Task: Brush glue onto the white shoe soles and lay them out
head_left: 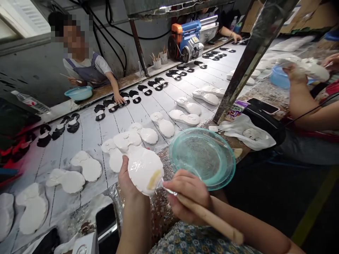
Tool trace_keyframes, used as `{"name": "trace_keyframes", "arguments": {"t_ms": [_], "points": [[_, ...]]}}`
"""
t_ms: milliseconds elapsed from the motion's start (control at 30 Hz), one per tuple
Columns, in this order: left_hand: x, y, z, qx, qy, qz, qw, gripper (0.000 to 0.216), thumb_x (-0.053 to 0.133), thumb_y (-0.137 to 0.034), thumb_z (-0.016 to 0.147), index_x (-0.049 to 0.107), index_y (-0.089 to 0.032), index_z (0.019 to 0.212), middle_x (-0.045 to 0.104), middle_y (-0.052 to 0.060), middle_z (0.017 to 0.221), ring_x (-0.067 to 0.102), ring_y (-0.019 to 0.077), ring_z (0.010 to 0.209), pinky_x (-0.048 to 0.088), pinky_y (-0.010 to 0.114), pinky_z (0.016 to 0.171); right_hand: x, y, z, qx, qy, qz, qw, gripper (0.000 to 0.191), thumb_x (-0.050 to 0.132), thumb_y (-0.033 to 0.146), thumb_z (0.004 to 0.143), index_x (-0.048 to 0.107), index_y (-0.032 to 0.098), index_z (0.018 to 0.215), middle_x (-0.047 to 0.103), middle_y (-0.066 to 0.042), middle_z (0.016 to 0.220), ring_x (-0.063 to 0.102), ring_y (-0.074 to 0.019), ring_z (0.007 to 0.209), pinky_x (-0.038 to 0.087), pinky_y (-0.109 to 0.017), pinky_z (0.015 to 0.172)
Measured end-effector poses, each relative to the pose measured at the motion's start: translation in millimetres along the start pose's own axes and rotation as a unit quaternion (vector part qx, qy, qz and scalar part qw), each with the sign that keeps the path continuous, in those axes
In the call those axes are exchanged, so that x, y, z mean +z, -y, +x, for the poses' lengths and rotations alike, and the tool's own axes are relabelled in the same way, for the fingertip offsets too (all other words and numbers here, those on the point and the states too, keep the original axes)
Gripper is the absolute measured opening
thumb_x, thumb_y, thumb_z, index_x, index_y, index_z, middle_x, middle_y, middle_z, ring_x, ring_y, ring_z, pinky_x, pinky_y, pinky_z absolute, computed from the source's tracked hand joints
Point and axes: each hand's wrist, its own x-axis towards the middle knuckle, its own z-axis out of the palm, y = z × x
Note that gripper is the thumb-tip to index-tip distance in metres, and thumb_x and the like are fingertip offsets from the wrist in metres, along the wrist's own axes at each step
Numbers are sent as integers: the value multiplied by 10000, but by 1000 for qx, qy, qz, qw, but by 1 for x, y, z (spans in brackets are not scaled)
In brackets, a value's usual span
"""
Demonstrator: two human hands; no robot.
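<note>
White sole (143, 164) gripped in left hand (132, 188), just beside right hand (188, 194) pinching brush (209, 218)

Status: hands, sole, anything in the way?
Left hand holding white sole. Right hand gripping brush, tip at sole's edge beside yellowish patch. Teal basin near right hand, not blocking.

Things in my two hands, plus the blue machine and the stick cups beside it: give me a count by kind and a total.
White sole-shaped piece, in the left hand: 1
Wooden-handled brush, in the right hand: 1
Blue machine: 1
Cups with thin sticks: 2
Total: 5
</note>
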Motion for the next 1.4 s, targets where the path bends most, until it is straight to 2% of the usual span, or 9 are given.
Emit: {"name": "trace_keyframes", "arguments": {"t_ms": [133, 267, 400, 500, 700, 800, 1033, 1200, 1400], "points": [[-3, -2, 4, -13, -7, -14, 1000, 540, 345, -412, 931, 505, -81, 1327, 745, 143, 882, 703, 269, 795, 525, 421, 843, 6, -5, -12, -85, 65, -12, 994, 408, 547, 63, 764, 555, 73, 1171, 700, -70, 706, 627, -159, 587, 547, -298, 574], [-12, -5, 9, -42, 12, -4, 999, 527, 344, -409, 932, 520, -108, 1326, 752, 117, 871, 702, 256, 758, 541, 412, 835, 11, -2, -19, -93, 33, 20, 995, 447, 541, 88, 782, 526, 71, 1228, 693, -51, 680, 613, -140, 546, 544, -272, 544], [-21, -10, 15, -73, 54, -10, 996, 509, 348, -415, 927, 543, -154, 1318, 752, 99, 880, 702, 222, 716, 574, 339, 708, 15, 4, -15, -55, -5, 48, 997, 364, 508, 112, 781, 589, 88, 1135, 670, -54, 643, 566, -142, 508, 509, -273, 509], [-25, -14, 20, -127, 98, 9, 987, 505, 446, -458, 875, 575, -194, 1286, 743, 107, 901, 699, 228, 757, 573, 307, 652, 10, 8, -9, 32, -39, 123, 991, 268, 491, 166, 771, 640, 150, 993, 629, -22, 598, 493, -123, 466, 471, -254, 479], [-23, -21, 18, -233, 114, 70, 963, 547, 344, -567, 895, 631, -182, 1156, 728, 128, 814, 686, 233, 653, 532, 304, 476, -11, 4, -3, 225, 9, 262, 938, 173, 584, 164, 733, 710, 181, 850, 633, -18, 655, 541, -126, 548, 456, -248, 513], [-19, -22, 17, -281, 116, 92, 948, 593, 294, -622, 899, 642, -190, 1110, 720, 121, 790, 689, 221, 639, 514, 290, 459, -16, 1, -1, 231, -22, 308, 923, 176, 603, 177, 720, 727, 187, 844, 623, -15, 632, 524, -127, 530, 443, -248, 491], [-18, -24, 13, -376, 124, 99, 913, 697, 365, -715, 836, 617, -165, 1183, 712, 129, 759, 672, 226, 591, 456, 275, 393, -27, 6, 9, 293, -17, 349, 890, 161, 571, 186, 744, 718, 200, 809, 596, -2, 637, 502, -125, 561, 414, -252, 514], [-17, -24, 7, -400, 162, 103, 896, 715, 418, -767, 771, 707, -142, 964, 694, 127, 656, 653, 202, 507, 464, 256, 383, -29, 1, 6, 284, -12, 381, 880, 156, 592, 198, 761, 731, 202, 832, 610, -10, 659, 506, -129, 573, 396, -247, 505], [-17, -24, -7, -398, 239, 106, 879, 627, 565, -694, 735, 754, -132, 938, 733, 144, 693, 688, 229, 553, 522, 277, 442, -30, -3, 3, 288, -54, 400, 868, 129, 625, 284, 781, 721, 229, 847, 602, -2, 659, 496, -132, 594, 396, -261, 542]]}}
